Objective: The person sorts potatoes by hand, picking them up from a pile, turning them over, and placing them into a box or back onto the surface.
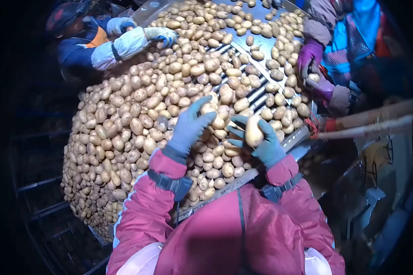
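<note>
The right hand point(251, 128) held a large potato point(254, 132), fingers around it; the left hand point(210, 110) had fingers apart over piled potatoes point(136, 126).

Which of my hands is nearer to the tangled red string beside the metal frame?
Right. The blue-green gloved right hand is left of the red string; the gloved left hand is farther left, over brown potatoes.

your right hand point(267, 145) partly hidden behind a potato point(253, 131), rollers point(259, 97) partly buried, a co-worker point(325, 23) cut off at top right
</note>
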`<state>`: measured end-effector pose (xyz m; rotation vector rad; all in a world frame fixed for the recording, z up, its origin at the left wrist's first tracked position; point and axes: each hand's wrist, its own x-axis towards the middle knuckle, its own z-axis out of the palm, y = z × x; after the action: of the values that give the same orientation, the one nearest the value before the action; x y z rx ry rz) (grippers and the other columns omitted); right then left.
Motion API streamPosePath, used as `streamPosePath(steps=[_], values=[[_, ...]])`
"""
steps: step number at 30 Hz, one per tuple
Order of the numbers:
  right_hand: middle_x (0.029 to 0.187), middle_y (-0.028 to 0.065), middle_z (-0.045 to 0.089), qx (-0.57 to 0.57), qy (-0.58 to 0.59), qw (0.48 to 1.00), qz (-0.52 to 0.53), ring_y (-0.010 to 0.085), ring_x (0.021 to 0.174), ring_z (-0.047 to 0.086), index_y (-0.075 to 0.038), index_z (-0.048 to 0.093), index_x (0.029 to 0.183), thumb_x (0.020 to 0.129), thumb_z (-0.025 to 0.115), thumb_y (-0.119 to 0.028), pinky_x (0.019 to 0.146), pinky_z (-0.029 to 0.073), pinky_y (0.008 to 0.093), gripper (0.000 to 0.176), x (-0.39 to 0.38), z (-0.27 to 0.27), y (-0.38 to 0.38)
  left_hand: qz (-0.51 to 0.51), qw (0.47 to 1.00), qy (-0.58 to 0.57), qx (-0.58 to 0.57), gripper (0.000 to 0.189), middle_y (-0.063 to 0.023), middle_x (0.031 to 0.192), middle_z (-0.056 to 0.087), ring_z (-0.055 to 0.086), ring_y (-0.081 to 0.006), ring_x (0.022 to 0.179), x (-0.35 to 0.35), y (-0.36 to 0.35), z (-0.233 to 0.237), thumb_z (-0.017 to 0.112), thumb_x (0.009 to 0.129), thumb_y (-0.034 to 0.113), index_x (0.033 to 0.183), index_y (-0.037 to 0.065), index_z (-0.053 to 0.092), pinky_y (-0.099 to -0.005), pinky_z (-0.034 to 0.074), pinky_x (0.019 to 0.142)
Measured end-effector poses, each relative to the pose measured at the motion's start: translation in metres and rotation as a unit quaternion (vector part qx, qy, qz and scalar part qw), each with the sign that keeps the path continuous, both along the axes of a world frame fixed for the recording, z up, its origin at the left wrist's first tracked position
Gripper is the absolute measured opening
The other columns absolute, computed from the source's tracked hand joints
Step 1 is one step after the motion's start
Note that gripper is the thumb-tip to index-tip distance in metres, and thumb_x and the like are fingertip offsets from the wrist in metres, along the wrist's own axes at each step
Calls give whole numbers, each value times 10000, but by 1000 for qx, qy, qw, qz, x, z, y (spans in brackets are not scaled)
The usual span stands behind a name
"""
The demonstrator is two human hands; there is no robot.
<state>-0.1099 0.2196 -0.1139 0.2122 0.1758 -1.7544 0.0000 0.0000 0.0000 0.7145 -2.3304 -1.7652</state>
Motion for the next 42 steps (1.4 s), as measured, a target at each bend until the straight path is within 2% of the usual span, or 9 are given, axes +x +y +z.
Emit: streamPosePath(steps=[7,9,20,25,29,31,39,41,42], values=[[1475,198,518,64,-29,997,-44,337,1341,541,11,411,1520,1034,479,-471,1125,453,509,688,58,35,5,-49,998,-19,24,466,-173,1310,670,646,-230,1169,64,59,7,567,1028,228,1434,-1,557,-331,496,1004],[1473,209,517,154,534,831,24,374,1264,601,23,386,1533,1023,483,-512,987,533,565,745,71,9,17,-105,958,28,-264,451,-176,1289,668,634,-256,1176,92,32,-33,569,1025,218,1424,7,567,-356,471,1045],[1257,215,654,142,100,969,-176,365,1035,701,52,492,1425,938,640,-499,858,599,502,750,144,13,148,-149,879,-47,-450,586,-206,1502,493,406,-421,1419,166,-16,-79,671,928,239,1465,60,523,-496,311,1203],[1199,206,678,273,210,869,-357,407,1010,712,-14,543,1386,944,611,-542,820,611,549,693,142,13,273,-168,841,-60,-510,653,-207,1540,459,343,-447,1464,169,-24,-96,684,896,311,1486,88,514,-523,271,1226],[1116,173,700,-83,348,850,-387,405,911,719,-87,603,1254,905,672,-536,761,609,563,573,105,22,396,-170,845,-49,-504,663,-204,1537,463,347,-440,1464,170,-25,-99,682,897,338,1489,92,512,-520,272,1225],[1032,142,688,471,220,644,-561,375,816,708,-140,619,1135,886,693,-556,745,607,560,490,127,76,423,-166,845,-45,-507,675,-203,1538,462,346,-438,1465,170,-26,-101,689,894,348,1492,94,507,-516,274,1224],[765,-14,552,506,279,486,-655,132,659,539,-201,599,847,969,666,-461,571,468,358,295,103,101,518,-185,831,-47,-523,731,-232,1520,469,356,-449,1456,171,-24,-95,727,861,409,1472,67,518,-518,273,1219],[671,-50,448,298,437,703,-476,80,617,436,-246,493,696,1035,591,-392,543,357,320,382,76,114,544,-187,817,-74,-541,723,-266,1491,488,385,-446,1440,171,-27,-112,723,854,444,1413,18,557,-534,276,1214],[732,-27,451,492,221,569,-621,82,639,442,-162,614,859,1064,536,-372,566,397,302,304,81,149,470,-195,815,-100,-537,731,-254,1500,486,388,-434,1443,174,-38,-136,721,848,462,1418,34,558,-537,271,1216]])
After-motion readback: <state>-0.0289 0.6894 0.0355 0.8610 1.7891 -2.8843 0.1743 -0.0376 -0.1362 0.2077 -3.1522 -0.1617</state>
